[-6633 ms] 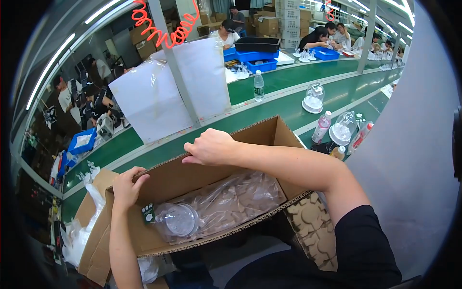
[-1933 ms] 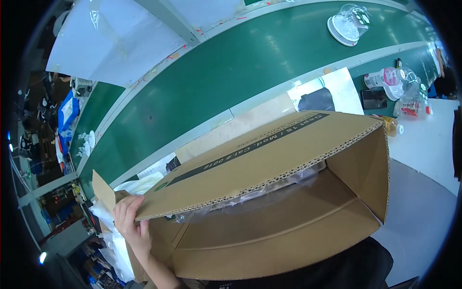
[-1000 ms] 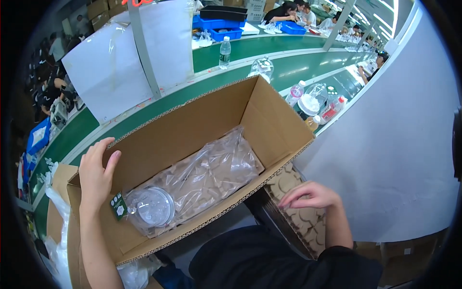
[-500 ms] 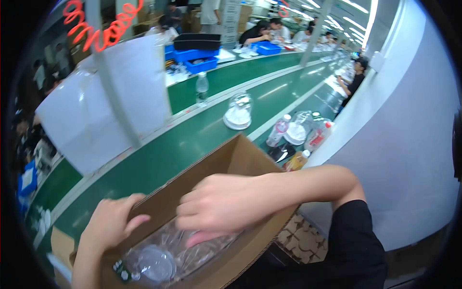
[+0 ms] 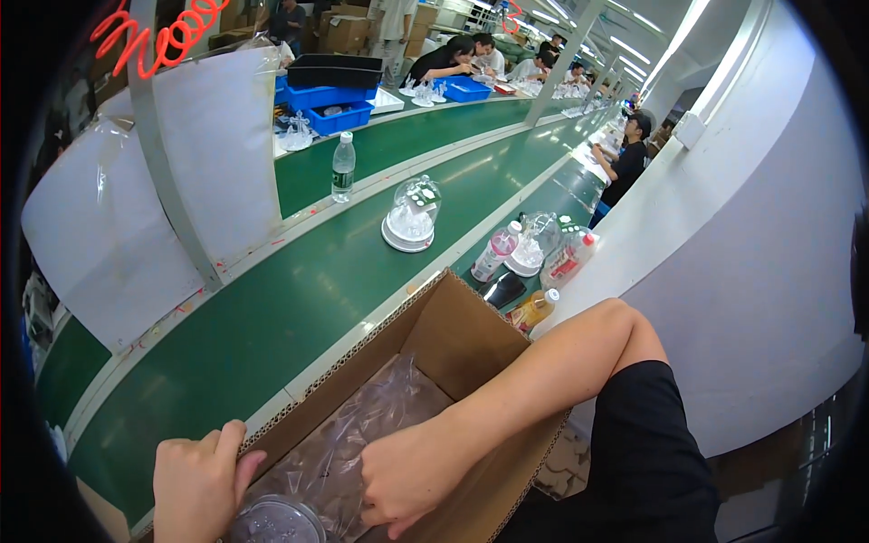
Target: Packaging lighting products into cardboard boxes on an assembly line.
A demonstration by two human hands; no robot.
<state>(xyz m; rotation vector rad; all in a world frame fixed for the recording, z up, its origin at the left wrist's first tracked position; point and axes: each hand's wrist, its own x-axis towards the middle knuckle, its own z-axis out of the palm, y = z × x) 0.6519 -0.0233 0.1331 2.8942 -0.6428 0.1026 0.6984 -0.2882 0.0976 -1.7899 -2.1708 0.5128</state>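
Observation:
An open cardboard box (image 5: 466, 339) stands in front of me. Over its left rim hooks my left hand (image 5: 204, 480), closed on the edge with the thumb inside. My right hand (image 5: 412, 475) reaches down into the box, fingers curled against a crumpled clear plastic bag (image 5: 339, 434); the fingertips are hidden by the hand. Beside the left hand, a round clear plastic cover (image 5: 279, 523) lies at the near end of the box, partly cut off by the frame's lower edge.
A green conveyor (image 5: 299, 299) runs past the box, carrying a glass-like dome on a white base (image 5: 412, 217). A water bottle (image 5: 343, 167) stands on its far ledge. Drink bottles (image 5: 498, 252) and a second dome (image 5: 534, 246) stand at the right. Co-workers (image 5: 625, 163) sit farther along.
My right hand has gone lower into the box, against the plastic bag. My left hand has closed over the rim. The view has shifted, moving the surroundings leftward.

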